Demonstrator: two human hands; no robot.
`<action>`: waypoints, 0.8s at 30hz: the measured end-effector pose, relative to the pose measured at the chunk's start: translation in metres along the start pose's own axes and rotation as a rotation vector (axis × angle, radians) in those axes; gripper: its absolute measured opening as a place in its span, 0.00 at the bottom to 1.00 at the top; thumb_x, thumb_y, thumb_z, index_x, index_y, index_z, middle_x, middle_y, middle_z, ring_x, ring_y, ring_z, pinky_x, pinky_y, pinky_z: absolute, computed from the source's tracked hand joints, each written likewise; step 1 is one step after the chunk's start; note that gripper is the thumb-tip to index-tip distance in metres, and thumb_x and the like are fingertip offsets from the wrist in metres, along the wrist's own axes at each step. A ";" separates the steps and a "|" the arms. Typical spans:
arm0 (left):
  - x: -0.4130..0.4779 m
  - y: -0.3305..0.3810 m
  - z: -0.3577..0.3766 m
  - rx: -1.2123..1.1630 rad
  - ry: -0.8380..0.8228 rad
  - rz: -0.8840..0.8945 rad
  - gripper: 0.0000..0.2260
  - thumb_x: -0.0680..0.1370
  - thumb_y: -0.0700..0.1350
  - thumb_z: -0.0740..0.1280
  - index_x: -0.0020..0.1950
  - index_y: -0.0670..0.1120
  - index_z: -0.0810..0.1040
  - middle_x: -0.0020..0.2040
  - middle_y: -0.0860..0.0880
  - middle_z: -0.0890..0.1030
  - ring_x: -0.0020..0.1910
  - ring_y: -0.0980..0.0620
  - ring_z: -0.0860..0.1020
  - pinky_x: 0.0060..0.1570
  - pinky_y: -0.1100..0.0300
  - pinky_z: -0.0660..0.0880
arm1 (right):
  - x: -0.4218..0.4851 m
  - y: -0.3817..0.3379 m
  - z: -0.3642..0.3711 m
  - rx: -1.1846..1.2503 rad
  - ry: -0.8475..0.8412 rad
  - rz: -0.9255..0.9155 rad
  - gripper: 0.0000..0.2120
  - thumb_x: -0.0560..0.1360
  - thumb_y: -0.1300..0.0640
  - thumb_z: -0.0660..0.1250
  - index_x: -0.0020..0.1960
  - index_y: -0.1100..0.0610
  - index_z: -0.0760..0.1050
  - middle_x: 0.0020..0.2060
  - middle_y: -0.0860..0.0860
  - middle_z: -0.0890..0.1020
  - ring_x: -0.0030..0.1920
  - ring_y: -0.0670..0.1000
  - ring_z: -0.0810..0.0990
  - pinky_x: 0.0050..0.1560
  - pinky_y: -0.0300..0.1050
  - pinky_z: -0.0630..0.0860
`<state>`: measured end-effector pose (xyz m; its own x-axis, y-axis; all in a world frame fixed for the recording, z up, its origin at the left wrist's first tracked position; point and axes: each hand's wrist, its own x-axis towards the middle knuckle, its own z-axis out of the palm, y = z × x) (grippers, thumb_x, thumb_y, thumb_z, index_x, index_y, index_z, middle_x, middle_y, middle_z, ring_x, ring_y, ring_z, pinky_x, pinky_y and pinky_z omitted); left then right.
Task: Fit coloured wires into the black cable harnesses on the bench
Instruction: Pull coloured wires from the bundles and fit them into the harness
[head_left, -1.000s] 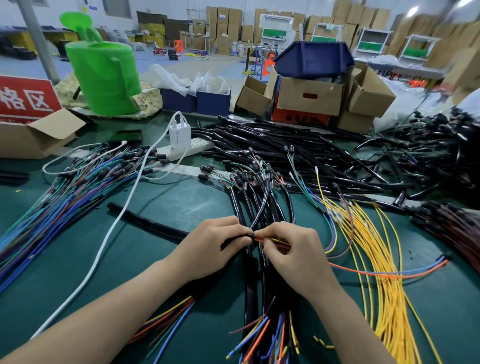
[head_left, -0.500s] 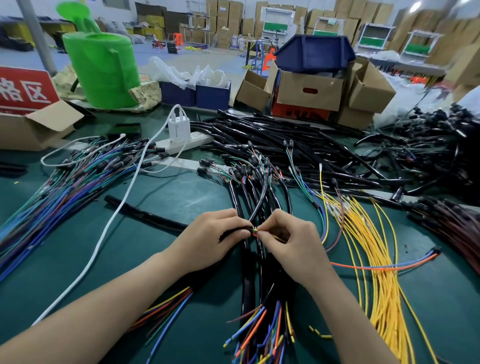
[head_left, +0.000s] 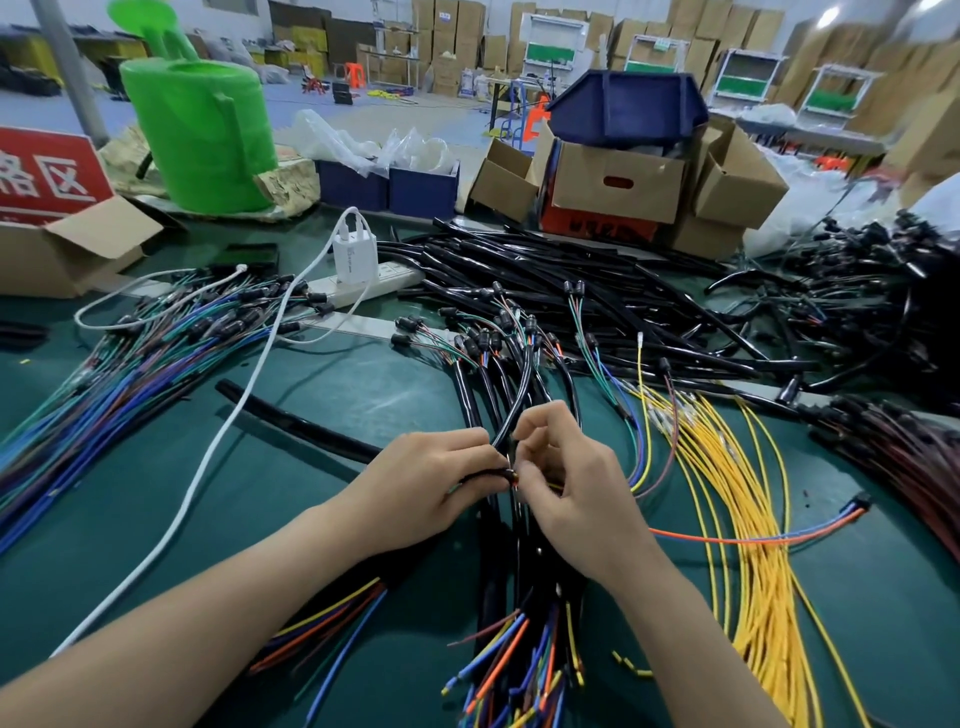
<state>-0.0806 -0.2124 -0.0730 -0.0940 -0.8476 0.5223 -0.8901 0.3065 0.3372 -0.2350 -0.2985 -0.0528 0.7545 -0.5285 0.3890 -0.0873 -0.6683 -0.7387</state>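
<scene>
Slack is gone mid-frame: left hand (head_left: 426, 483) grips black harness (head_left: 485, 474), right hand (head_left: 571, 493) pinches orange wire tip (head_left: 515, 481), apparently seating it.

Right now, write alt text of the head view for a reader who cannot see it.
Two bare hands meet over a green bench: the left hand grips a black harness end while the right hand pinches an orange wire against it. Black harnesses, loose yellow wires and multicoloured bundles lie all around.

Left hand (head_left: 423, 486) curled, right hand (head_left: 569, 491) pinching
</scene>
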 end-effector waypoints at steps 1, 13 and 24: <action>0.000 -0.001 0.000 -0.007 0.002 -0.009 0.12 0.79 0.49 0.61 0.49 0.43 0.79 0.40 0.51 0.76 0.36 0.51 0.75 0.33 0.55 0.74 | 0.000 -0.001 -0.001 -0.035 0.004 -0.007 0.07 0.74 0.65 0.61 0.48 0.54 0.68 0.34 0.48 0.75 0.31 0.46 0.72 0.32 0.37 0.69; 0.020 0.014 -0.017 -0.080 -0.078 0.001 0.10 0.78 0.44 0.63 0.49 0.39 0.80 0.38 0.52 0.78 0.36 0.60 0.72 0.39 0.71 0.65 | 0.001 -0.003 -0.007 -0.579 0.106 -0.086 0.22 0.79 0.44 0.43 0.52 0.55 0.70 0.24 0.49 0.75 0.28 0.59 0.76 0.31 0.51 0.71; 0.032 0.021 -0.049 0.024 -0.245 -0.150 0.19 0.75 0.65 0.51 0.46 0.52 0.73 0.29 0.51 0.73 0.29 0.53 0.70 0.34 0.55 0.69 | 0.000 0.018 -0.032 -0.426 0.363 0.068 0.20 0.80 0.46 0.47 0.39 0.55 0.69 0.22 0.48 0.68 0.25 0.53 0.69 0.35 0.43 0.60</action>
<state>-0.0805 -0.2124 -0.0107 -0.0629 -0.9630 0.2619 -0.9121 0.1620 0.3766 -0.2572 -0.3271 -0.0488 0.4721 -0.6734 0.5689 -0.4397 -0.7392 -0.5101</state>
